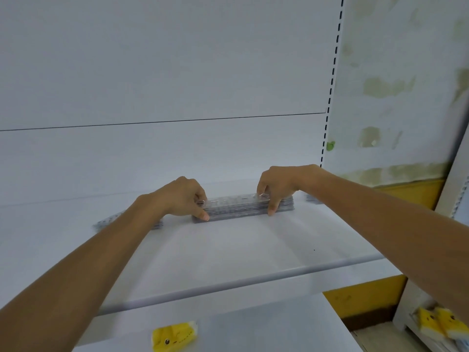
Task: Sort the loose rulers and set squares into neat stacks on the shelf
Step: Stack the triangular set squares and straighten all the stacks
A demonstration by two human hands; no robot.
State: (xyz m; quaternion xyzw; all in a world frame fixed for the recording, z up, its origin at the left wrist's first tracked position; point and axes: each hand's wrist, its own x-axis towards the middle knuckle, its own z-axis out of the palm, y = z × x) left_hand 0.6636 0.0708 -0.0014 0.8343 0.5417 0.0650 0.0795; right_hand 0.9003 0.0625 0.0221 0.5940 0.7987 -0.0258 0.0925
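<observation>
Now ruler stack [241, 208] lies left-right along shelf [228, 250].

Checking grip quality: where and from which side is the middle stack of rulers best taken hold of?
Near its two ends, one hand each, coming from above. The stack of rulers is long, low and lies flat on the shelf, so thumbs on the front edge and fingers behind should keep the layers squared. The left hand and right hand grip it so.

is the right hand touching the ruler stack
Touching: the head view shows the right hand gripping the ruler stack, thumb against its front edge.
</observation>
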